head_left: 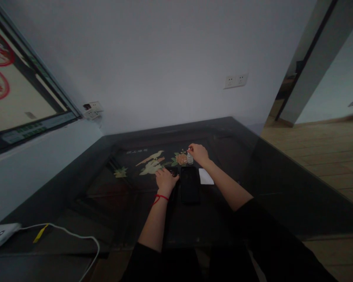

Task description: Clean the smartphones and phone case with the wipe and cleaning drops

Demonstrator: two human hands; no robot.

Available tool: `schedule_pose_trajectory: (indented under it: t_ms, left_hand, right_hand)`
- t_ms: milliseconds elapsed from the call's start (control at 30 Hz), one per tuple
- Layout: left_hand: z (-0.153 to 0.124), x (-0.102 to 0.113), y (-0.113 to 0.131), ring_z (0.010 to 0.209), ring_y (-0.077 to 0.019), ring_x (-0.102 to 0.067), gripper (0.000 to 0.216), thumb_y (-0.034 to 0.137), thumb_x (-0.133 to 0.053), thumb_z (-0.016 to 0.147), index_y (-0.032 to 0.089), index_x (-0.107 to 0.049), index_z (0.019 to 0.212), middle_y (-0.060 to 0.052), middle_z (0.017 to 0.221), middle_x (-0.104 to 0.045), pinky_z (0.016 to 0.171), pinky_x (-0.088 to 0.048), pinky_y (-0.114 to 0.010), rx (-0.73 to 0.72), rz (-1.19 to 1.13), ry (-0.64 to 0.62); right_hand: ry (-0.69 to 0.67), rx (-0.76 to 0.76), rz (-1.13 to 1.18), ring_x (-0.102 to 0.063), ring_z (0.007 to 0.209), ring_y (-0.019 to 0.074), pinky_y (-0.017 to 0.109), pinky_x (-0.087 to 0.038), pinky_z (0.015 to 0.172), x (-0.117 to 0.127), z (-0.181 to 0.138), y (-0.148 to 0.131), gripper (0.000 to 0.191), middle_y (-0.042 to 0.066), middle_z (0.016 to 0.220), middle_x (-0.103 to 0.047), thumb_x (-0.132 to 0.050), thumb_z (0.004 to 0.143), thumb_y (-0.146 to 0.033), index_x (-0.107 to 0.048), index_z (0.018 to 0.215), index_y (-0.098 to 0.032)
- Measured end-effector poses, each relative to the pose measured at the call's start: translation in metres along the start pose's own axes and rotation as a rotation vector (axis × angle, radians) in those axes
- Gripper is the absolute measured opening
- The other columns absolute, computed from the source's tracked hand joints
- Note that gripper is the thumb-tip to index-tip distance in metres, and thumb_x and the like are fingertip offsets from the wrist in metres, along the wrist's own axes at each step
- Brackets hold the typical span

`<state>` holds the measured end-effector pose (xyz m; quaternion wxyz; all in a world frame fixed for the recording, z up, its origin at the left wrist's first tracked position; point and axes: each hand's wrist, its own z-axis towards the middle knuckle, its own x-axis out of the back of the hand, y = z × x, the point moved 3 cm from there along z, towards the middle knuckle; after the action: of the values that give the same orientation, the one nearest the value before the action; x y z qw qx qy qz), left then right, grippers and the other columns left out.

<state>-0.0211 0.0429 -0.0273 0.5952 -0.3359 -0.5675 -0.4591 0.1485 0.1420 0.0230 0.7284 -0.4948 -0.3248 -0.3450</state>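
My right hand (198, 153) pinches the top of a small clear bottle (190, 158) that stands upright on the dark glass-topped table (261, 184). My left hand (165, 180), with a red string at the wrist, rests closed over a small dark object (173, 170) whose shape I cannot make out. A black phone-like slab (190, 184) lies flat between my two hands. A white paper square (205, 176) lies just right of the slab, under my right forearm.
Under the glass shows a painted bird-and-flower panel (151, 162). A white device (1, 234) with a white cable (76, 237) sits at the near left. Wall sockets (236, 81) are behind the table; a window (23, 102) at left, wooden floor (320, 149) at right.
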Motion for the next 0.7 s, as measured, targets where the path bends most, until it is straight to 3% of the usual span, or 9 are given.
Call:
schedule_pose_trajectory:
  t_ms: [200,400,467,567,700]
  left_hand:
    - [-0.003,-0.003,-0.003,0.113,-0.0369,-0.050,0.079,0.060,-0.059,0.073,0.001,-0.049,0.124,-0.028,0.119,-0.055,0.089,-0.040,-0.039,0.026,0.003,0.010]
    - [-0.003,0.007,-0.005,0.114,-0.0424,-0.048,0.096,0.072,-0.048,0.075,0.004,-0.034,0.142,-0.030,0.126,-0.051,0.089,-0.038,-0.050,0.019,-0.011,0.037]
    - [0.001,0.020,-0.005,0.116,-0.0426,-0.047,0.085,0.067,-0.043,0.081,0.010,-0.033,0.144,-0.027,0.130,-0.050,0.091,-0.038,-0.051,-0.020,-0.031,0.061]
    - [0.013,0.036,-0.006,0.118,-0.0390,-0.048,0.064,0.055,-0.041,0.087,0.017,-0.042,0.139,-0.021,0.130,-0.052,0.095,-0.036,-0.049,-0.102,-0.097,-0.029]
    - [0.026,0.034,-0.006,0.124,-0.0328,-0.046,0.058,0.040,-0.047,0.085,0.020,-0.041,0.139,-0.018,0.135,-0.048,0.096,-0.038,-0.041,-0.148,-0.140,-0.138]
  right_hand:
    - [-0.052,-0.015,-0.014,-0.066,0.093,0.0215,0.029,-0.046,0.081,0.000,0.006,-0.001,0.018,0.010,0.098,-0.073,-0.060,0.086,-0.030,-0.071,0.094,-0.019]
    - [-0.058,-0.020,0.003,-0.067,0.089,0.0196,0.027,-0.047,0.077,0.000,0.006,0.004,0.017,0.008,0.095,-0.073,-0.062,0.085,-0.032,-0.069,0.095,-0.020]
    - [-0.061,-0.022,0.006,-0.067,0.088,0.0193,0.027,-0.047,0.076,0.000,0.007,0.004,0.015,0.007,0.094,-0.073,-0.063,0.084,-0.031,-0.069,0.094,-0.021]
    - [-0.066,-0.020,0.011,-0.067,0.089,0.0203,0.028,-0.047,0.076,0.000,0.007,0.002,0.014,0.007,0.094,-0.073,-0.065,0.083,-0.032,-0.069,0.091,-0.022]
    - [-0.065,-0.030,0.021,-0.067,0.088,0.0209,0.028,-0.046,0.074,0.001,0.005,0.001,0.014,0.006,0.094,-0.073,-0.064,0.083,-0.034,-0.068,0.090,-0.022]
